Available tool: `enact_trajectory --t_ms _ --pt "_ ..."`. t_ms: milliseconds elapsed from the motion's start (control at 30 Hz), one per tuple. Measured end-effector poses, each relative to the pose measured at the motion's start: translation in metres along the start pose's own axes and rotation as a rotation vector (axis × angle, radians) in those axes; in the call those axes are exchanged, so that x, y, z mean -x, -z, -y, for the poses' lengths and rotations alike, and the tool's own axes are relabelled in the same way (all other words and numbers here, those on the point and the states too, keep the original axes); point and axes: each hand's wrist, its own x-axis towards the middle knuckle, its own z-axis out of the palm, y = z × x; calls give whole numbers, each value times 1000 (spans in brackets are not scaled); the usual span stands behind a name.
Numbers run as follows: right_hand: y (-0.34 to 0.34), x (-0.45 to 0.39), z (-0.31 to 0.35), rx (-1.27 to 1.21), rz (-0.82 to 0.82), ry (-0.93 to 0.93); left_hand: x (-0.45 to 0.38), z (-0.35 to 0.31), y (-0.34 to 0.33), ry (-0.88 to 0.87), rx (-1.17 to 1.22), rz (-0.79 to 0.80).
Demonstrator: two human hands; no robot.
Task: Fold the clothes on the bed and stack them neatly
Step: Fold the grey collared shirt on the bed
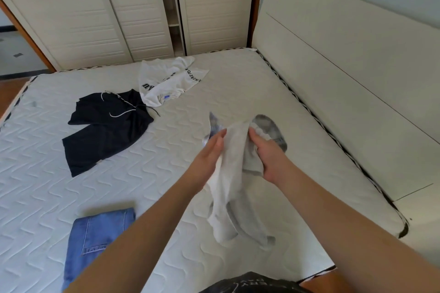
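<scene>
A light grey garment [234, 173] hangs above the mattress [238, 83], bunched and trailing down toward me. My right hand [266, 157] grips its upper edge with curled fingers. My left hand [209, 157] lies against its left side with straight fingers. Black shorts [104, 131] with white drawstrings lie spread at the left. Behind them a white T-shirt [166, 81] with black lettering lies crumpled. Folded blue jeans [95, 238] sit near the front left, partly hidden by my left forearm.
The cream headboard [345, 78] runs along the right side of the bed. A pale wardrobe [133, 12] with sliding doors stands behind the far edge, one section ajar. Wooden floor [9, 90] shows at the left edge.
</scene>
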Motion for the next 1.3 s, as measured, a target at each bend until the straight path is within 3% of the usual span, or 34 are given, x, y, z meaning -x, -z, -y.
enact_trajectory --t_ms 100,200,400,500,633,733,833,1000,1067,1133,1300 --pt "-6 5 9 -99 11 -78 24 20 -5 -131 -58 128" --pt "-5 9 8 -147 18 -90 29 22 -12 -114 -116 175" --pt "2 10 14 -142 98 -83 24 22 -15 -170 -272 -133" --pt "8 10 17 -240 91 -81 18 17 -8 -50 -288 -252" --pt "18 16 14 -170 113 -121 10 11 -3 73 -152 -329" --pt "26 19 10 -50 -87 -139 5 4 1 126 -60 -379" --pt "35 18 6 -87 -277 -131 3 -1 1 191 -48 -393" --pt "49 25 -8 -64 -203 -108 9 -4 -4 321 13 -329" --pt "53 29 -14 37 -188 -72 10 -5 -6 333 2 -311" --pt "55 34 -19 296 -165 -69 10 -7 -7 335 -12 -287" --pt "62 36 -29 979 -371 156 8 -14 -9 338 -1 -256"
